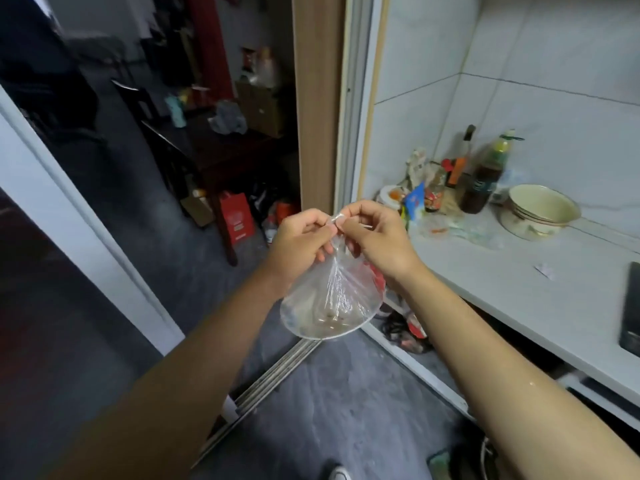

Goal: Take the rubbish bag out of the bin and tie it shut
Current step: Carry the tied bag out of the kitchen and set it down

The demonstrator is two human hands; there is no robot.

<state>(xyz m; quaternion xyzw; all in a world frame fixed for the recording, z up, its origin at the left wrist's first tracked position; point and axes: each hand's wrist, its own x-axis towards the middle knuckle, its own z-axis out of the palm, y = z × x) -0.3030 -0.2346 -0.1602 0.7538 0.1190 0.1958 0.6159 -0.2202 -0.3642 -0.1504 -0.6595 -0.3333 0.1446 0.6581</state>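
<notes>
The left hand (300, 237) is raised in front of the chest, its fingers (320, 225) curled together and pinched on the gathered top of the bag (329, 306). The bag is held out in mid-air, well clear of the floor (329, 393), so that its weight pulls the thin clear plastic taut below the grip and the neck stays narrow enough to be knotted. A little dark rubbish is seen settled at the bottom of the bag; the bin itself cannot be made out with certainty.

The twisted neck (335, 219) is caught between the two hands, just above the knuckles, with the pleats of plastic fanning down from it. The bag's body hangs below and between the wrists, touching nothing else.

The right hand (375, 237) is set close against the left, its fingers (349, 211) likewise closed on the same neck, thumb and forefinger nipped on a small loop of plastic. The grip suggests that a knot is being formed or drawn tight; whether it is finished cannot be told. The table (519, 289) at the right, carrying bottles (483, 181) and a bowl (540, 211), is left untouched.
</notes>
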